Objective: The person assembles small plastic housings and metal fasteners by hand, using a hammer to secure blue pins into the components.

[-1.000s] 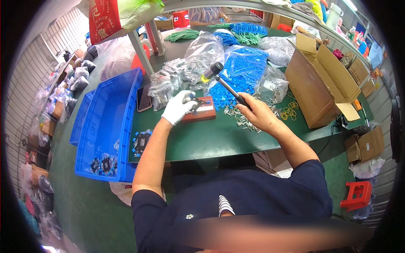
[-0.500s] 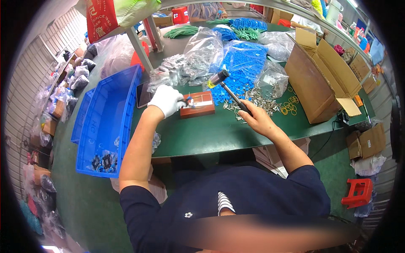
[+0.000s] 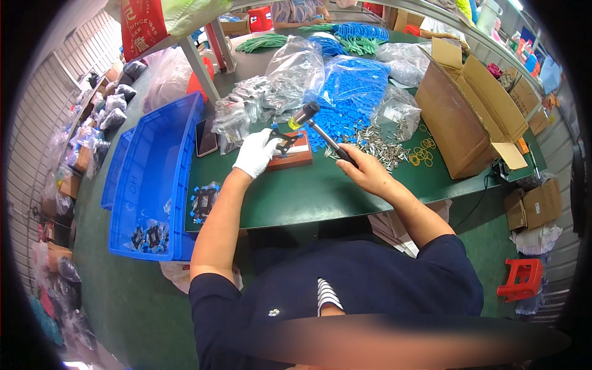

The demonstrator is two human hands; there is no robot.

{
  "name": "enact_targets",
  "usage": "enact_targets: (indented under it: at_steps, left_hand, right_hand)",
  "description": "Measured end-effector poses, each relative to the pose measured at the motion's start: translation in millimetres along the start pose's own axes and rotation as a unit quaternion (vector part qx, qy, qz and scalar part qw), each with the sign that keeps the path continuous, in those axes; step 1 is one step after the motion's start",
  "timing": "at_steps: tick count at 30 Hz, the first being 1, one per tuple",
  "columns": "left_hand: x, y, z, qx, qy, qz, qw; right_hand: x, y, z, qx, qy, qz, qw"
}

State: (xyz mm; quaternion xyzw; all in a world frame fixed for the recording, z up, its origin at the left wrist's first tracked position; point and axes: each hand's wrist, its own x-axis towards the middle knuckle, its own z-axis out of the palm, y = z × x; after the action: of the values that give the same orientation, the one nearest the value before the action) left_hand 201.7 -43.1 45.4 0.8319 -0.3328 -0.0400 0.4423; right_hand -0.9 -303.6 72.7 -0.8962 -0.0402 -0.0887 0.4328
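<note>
Hovering lower than before, the hammer [image 3: 314, 123] stays clenched in the right hand [image 3: 364, 169] above the wooden block [image 3: 295, 154].

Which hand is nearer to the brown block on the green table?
Left. The gloved left hand rests at the left end of the brown block, steadying a black part on it. The bare right hand grips the hammer handle to the block's right, clear of it.

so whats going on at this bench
A person sits at a green table. The gloved left hand steadies a dark metal part on a small wooden block. The bare right hand grips a hammer, its head raised just above the block. Blue plastic pieces, loose metal pins and a cardboard box lie beyond; a blue crate sits at the left.
</note>
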Motion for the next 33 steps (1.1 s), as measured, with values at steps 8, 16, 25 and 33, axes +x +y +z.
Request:
enact_targets:
  at_steps: [8, 16, 25, 33]
  left_hand:
    - [1.8, -11.4, -0.6, 0.163, 0.019, 0.103, 0.981]
    - [-2.9, -6.1, -0.9, 0.235, 0.033, 0.109, 0.965]
    - [-62.5, -10.8, -12.9, -0.349, 0.166, -0.085, 0.918]
    - [-195.9, 20.3, -13.5, -0.611, 0.256, -0.141, 0.736]
  right_hand:
    - [37.8, -42.3, -14.2, -0.026, 0.123, -0.137, 0.983]
    - [18.3, -35.2, -35.0, -0.152, -0.012, -0.067, 0.986]
    - [-5.8, -16.6, -27.0, -0.161, -0.252, -0.116, 0.947]
    - [63.0, -10.7, 16.4, -0.159, -0.311, -0.142, 0.926]
